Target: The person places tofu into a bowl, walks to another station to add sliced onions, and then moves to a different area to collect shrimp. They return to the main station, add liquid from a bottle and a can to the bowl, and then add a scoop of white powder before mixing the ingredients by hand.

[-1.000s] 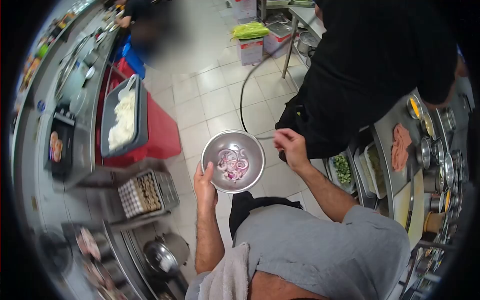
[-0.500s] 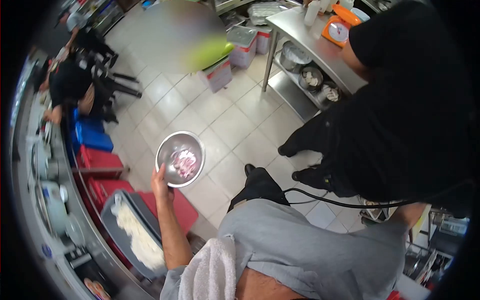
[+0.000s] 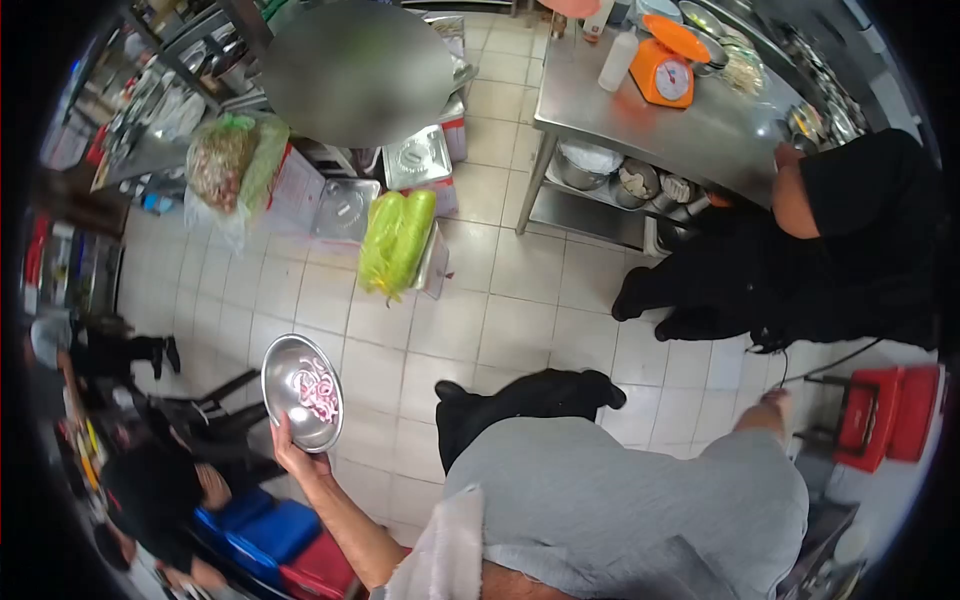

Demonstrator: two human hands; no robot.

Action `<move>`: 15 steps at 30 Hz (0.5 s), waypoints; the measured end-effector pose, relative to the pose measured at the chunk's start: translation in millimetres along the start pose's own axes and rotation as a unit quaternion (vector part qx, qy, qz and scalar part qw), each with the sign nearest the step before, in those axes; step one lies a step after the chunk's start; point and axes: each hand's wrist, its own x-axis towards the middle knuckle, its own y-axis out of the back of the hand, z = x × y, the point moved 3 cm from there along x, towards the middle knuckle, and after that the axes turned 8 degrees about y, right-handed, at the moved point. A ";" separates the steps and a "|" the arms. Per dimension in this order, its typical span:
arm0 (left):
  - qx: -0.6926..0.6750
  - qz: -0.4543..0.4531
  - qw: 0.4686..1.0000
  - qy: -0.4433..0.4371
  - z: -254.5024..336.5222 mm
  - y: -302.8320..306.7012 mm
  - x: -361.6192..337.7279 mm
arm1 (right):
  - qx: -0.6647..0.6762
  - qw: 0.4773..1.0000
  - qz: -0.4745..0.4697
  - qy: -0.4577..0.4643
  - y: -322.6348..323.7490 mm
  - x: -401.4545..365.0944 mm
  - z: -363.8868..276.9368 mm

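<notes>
A shiny, round metal bowl [image 3: 283, 385] with sliced red onion [image 3: 318, 392], mouth upward, rim showing as an upright oval, is gripped by the left hand [image 3: 294, 456] above the floor [image 3: 440, 335]; the right hand's [image 3: 776, 399] grip cannot be told.

With the left arm [image 3: 345, 522] outstretched, the left hand [image 3: 292, 452] grips; the right hand [image 3: 777, 399] is out sideways.

one bowl [image 3: 281, 380] of sliced onion [image 3: 318, 391], one orange scale [image 3: 663, 77], one pale towel [image 3: 440, 548], the wearer's two hands [image 3: 296, 457]
</notes>
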 end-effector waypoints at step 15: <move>-0.061 0.000 0.998 0.035 205.6 62.6 359.9 | -0.168 0.956 -0.171 -0.172 -31.9 -323.4 -143.0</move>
